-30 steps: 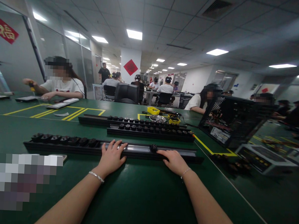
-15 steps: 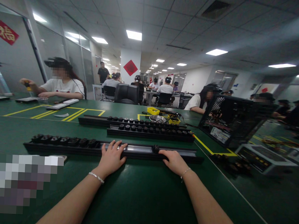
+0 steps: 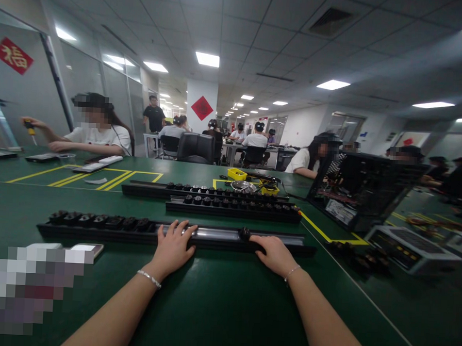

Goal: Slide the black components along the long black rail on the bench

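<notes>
My left hand point(image 3: 174, 248) lies open across the long black rail point(image 3: 92, 233), fingers spread over its shiny channel and thumb at the front edge. My right hand point(image 3: 276, 254) is bent around the rail's right part. Its index fingertip touches a single round black socket module point(image 3: 244, 233) in the channel, and its thumb is at the rail's front side. The undersides of its other fingers are hidden. A row of black socket modules point(image 3: 114, 222) fills the rail's left end. Bare channel lies between my hands.
Behind, two more black rails point(image 3: 229, 210) hold rows of modules. A yellow bin point(image 3: 236, 174) and a metal dish point(image 3: 243, 186) stand farther back. An open computer case point(image 3: 341, 210) and a power supply point(image 3: 411, 249) are at right. A co-worker point(image 3: 97, 135) holding a screwdriver sits at left.
My right hand and the single module have shifted slightly to the right along the rail. My left hand stays in place. The co-worker's screwdriver hand has moved left.
</notes>
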A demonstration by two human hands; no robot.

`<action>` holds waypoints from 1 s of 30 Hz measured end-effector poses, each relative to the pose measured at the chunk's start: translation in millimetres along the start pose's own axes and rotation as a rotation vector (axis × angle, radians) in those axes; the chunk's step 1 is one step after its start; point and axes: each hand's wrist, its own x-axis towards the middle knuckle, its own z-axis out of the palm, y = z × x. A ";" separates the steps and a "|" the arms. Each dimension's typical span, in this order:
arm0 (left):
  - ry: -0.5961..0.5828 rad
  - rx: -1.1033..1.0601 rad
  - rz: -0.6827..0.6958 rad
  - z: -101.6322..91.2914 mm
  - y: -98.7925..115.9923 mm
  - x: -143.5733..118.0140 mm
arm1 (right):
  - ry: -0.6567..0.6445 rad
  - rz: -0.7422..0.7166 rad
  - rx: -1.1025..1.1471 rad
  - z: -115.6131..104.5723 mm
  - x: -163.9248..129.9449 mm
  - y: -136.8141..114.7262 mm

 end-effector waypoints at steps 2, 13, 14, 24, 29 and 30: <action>0.001 0.000 0.003 -0.2 0.1 -0.1 | -0.003 -0.001 0.011 -0.8 -0.3 1.1; 0.002 0.003 0.007 -1.9 0.4 -0.2 | 0.029 -0.017 0.072 -0.1 2.2 3.9; 0.001 0.005 0.003 -2.2 0.8 -0.2 | 0.034 -0.018 0.073 -0.3 1.9 4.2; 0.008 0.000 0.004 -1.2 0.7 0.1 | 0.077 -0.008 0.048 -1.1 -2.9 9.8; 0.010 0.000 0.007 -0.8 0.4 0.0 | 0.068 -0.003 0.075 -0.7 -2.0 11.1; 0.009 0.000 0.007 -0.6 0.2 0.0 | 0.066 0.000 0.078 -0.6 -1.8 11.2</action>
